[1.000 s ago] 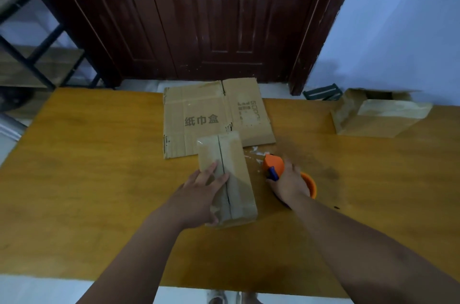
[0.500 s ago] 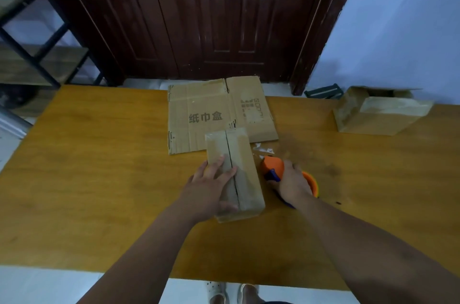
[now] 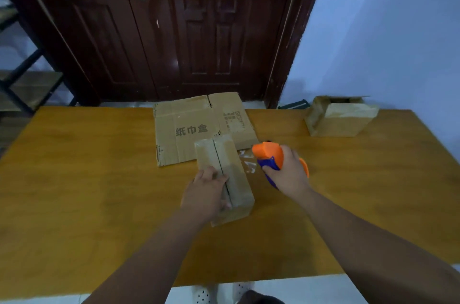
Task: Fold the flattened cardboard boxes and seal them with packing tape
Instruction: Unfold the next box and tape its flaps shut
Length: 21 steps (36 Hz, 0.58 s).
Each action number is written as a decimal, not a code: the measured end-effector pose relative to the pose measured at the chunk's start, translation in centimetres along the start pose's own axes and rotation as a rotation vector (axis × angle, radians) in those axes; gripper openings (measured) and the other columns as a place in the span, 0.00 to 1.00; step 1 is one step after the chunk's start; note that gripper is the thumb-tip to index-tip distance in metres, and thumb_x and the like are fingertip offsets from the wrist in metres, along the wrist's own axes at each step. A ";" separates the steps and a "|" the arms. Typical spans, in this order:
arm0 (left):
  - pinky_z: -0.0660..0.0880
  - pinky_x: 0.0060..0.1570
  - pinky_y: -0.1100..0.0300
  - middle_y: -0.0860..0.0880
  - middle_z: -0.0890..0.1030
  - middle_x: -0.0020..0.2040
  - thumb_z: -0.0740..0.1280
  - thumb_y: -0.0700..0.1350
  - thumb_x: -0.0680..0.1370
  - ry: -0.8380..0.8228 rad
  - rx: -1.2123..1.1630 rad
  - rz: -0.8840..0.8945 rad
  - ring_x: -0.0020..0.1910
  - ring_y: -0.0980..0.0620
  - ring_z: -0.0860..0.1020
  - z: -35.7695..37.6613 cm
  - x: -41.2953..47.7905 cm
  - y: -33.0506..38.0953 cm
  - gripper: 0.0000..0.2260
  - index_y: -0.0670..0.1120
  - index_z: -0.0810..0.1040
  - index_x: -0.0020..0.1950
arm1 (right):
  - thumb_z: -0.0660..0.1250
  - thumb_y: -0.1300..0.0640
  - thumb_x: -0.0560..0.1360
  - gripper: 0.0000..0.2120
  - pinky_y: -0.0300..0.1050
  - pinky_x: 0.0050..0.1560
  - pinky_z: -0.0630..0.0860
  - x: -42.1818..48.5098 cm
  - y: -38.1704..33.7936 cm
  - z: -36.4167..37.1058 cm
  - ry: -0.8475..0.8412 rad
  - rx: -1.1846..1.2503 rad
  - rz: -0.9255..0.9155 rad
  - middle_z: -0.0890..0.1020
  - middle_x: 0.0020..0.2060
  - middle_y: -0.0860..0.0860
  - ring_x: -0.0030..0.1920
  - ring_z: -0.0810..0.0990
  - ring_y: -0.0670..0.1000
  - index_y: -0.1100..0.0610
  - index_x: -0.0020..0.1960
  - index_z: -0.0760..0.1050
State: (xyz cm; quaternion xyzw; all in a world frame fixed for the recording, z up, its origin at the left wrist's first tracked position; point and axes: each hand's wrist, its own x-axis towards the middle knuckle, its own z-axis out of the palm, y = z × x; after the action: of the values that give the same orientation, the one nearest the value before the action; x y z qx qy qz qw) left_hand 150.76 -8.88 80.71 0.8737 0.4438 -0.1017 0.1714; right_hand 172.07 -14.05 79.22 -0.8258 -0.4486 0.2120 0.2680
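Note:
A small folded cardboard box [image 3: 232, 169] lies lengthwise on the wooden table [image 3: 87, 179], its two top flaps meeting in a centre seam. My left hand [image 3: 206, 191] presses flat on the near left flap, fingers at the seam. My right hand [image 3: 288, 174] grips an orange and blue tape dispenser [image 3: 270, 154], lifted just right of the box. A loose bit of clear tape [image 3: 249, 164] shows between dispenser and box. A flattened cardboard box [image 3: 199, 126] with printed characters lies behind the small box.
An assembled cardboard box [image 3: 341, 117] stands at the table's far right edge. A dark wooden door [image 3: 194, 29] is behind the table, a metal shelf frame [image 3: 22, 74] at the left, a blue wall at the right. My shoes [image 3: 224, 293] show below the near edge.
My right hand has raised the tape dispenser off the table and tipped its orange nose up toward the box. My left hand slid slightly nearer along the box top.

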 end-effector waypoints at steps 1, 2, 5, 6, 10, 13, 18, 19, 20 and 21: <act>0.64 0.67 0.51 0.48 0.63 0.68 0.69 0.55 0.75 0.011 0.008 -0.022 0.68 0.47 0.63 0.0 -0.2 0.2 0.30 0.52 0.62 0.73 | 0.72 0.49 0.72 0.29 0.45 0.50 0.71 -0.1 -0.4 -0.3 0.023 0.041 -0.010 0.70 0.61 0.53 0.51 0.73 0.51 0.53 0.68 0.63; 0.66 0.66 0.52 0.48 0.64 0.67 0.69 0.54 0.75 0.017 0.017 -0.043 0.67 0.47 0.65 0.0 -0.3 0.3 0.28 0.51 0.63 0.73 | 0.72 0.50 0.72 0.28 0.47 0.50 0.71 -0.2 -0.9 -0.6 0.037 0.086 -0.023 0.71 0.59 0.53 0.52 0.73 0.52 0.54 0.66 0.65; 0.69 0.62 0.53 0.48 0.67 0.65 0.69 0.50 0.76 0.022 -0.008 -0.082 0.65 0.47 0.67 0.3 -0.7 0.6 0.25 0.49 0.64 0.71 | 0.73 0.53 0.72 0.23 0.52 0.52 0.76 -0.4 -2.3 -1.7 -0.007 0.251 -0.041 0.75 0.56 0.51 0.54 0.77 0.53 0.51 0.62 0.66; 0.70 0.61 0.53 0.49 0.68 0.65 0.68 0.50 0.77 0.033 -0.025 -0.085 0.64 0.47 0.68 0.4 -0.8 0.7 0.24 0.49 0.65 0.70 | 0.73 0.54 0.72 0.22 0.51 0.50 0.77 -0.5 -2.8 -2.2 -0.042 0.306 -0.038 0.76 0.55 0.50 0.53 0.78 0.52 0.49 0.60 0.66; 0.73 0.58 0.53 0.50 0.68 0.68 0.63 0.49 0.80 0.092 -0.123 -0.073 0.63 0.47 0.71 1.2 -1.8 0.5 0.18 0.49 0.68 0.69 | 0.72 0.55 0.73 0.17 0.43 0.39 0.76 -0.6 -4.6 -4.0 -0.220 0.495 -0.026 0.79 0.50 0.48 0.46 0.81 0.49 0.44 0.55 0.67; 0.71 0.62 0.53 0.53 0.59 0.75 0.58 0.46 0.82 0.096 -0.233 -0.045 0.66 0.48 0.70 2.2 -2.2 0.4 0.17 0.49 0.68 0.71 | 0.70 0.56 0.74 0.17 0.44 0.36 0.77 -0.5 -5.2 -5.3 -0.347 0.577 -0.026 0.81 0.49 0.49 0.42 0.83 0.50 0.43 0.56 0.68; 0.65 0.68 0.55 0.51 0.61 0.76 0.57 0.38 0.81 0.190 -0.544 -0.097 0.72 0.50 0.65 2.8 -2.9 0.3 0.17 0.45 0.69 0.71 | 0.69 0.57 0.75 0.15 0.46 0.37 0.80 -0.3 -5.7 -6.9 -0.638 0.590 -0.024 0.84 0.43 0.49 0.38 0.83 0.51 0.40 0.54 0.71; 0.66 0.68 0.54 0.49 0.63 0.75 0.57 0.35 0.80 0.209 -0.581 -0.105 0.71 0.49 0.65 2.8 -3.1 0.3 0.19 0.44 0.67 0.71 | 0.69 0.57 0.75 0.14 0.45 0.36 0.80 -0.4 -5.8 -6.9 -0.694 0.585 -0.027 0.84 0.41 0.48 0.37 0.83 0.50 0.40 0.54 0.71; 0.66 0.67 0.53 0.46 0.66 0.73 0.57 0.34 0.80 0.216 -0.600 -0.115 0.70 0.47 0.67 2.8 -3.3 0.5 0.20 0.44 0.65 0.72 | 0.70 0.56 0.74 0.14 0.44 0.35 0.80 -0.6 -5.8 -6.9 -0.741 0.573 -0.036 0.84 0.39 0.47 0.36 0.84 0.49 0.40 0.53 0.71; 0.68 0.65 0.52 0.44 0.68 0.71 0.57 0.34 0.79 0.209 -0.602 -0.129 0.68 0.45 0.68 2.8 -3.4 0.6 0.22 0.45 0.63 0.73 | 0.72 0.53 0.72 0.14 0.43 0.34 0.80 -0.9 -5.9 -6.8 -0.778 0.560 -0.048 0.85 0.37 0.45 0.35 0.84 0.48 0.40 0.52 0.71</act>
State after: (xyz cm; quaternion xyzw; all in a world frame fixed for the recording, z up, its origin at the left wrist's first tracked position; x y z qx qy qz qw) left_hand 149.17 -12.85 79.36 0.7595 0.5235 0.1139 0.3689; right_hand 171.95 -13.81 88.30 -0.5705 -0.4602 0.6119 0.2972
